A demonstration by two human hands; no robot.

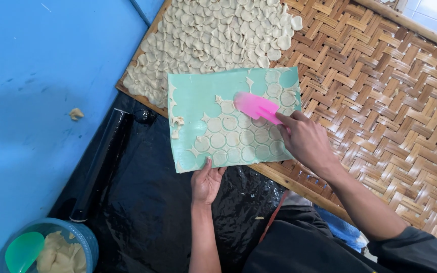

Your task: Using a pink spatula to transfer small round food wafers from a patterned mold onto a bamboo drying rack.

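A teal green board (198,98) lies tilted over the edge of a woven bamboo tray (380,91). Thin dough rounds (238,136) still cover its lower right part; the upper left part is bare. My left hand (206,182) grips the board's near edge from below. My right hand (307,141) holds a pink plastic scraper (255,106), whose blade rests on the board among the rounds. A heap of loose dough rounds (213,35) lies on the tray beyond the board.
A black rolling pin (99,167) lies on black plastic sheeting (147,202) at left. A blue tub (84,237) with dough scraps and a green scoop (24,250) sits bottom left. One dough scrap (76,114) lies on the blue surface (36,76).
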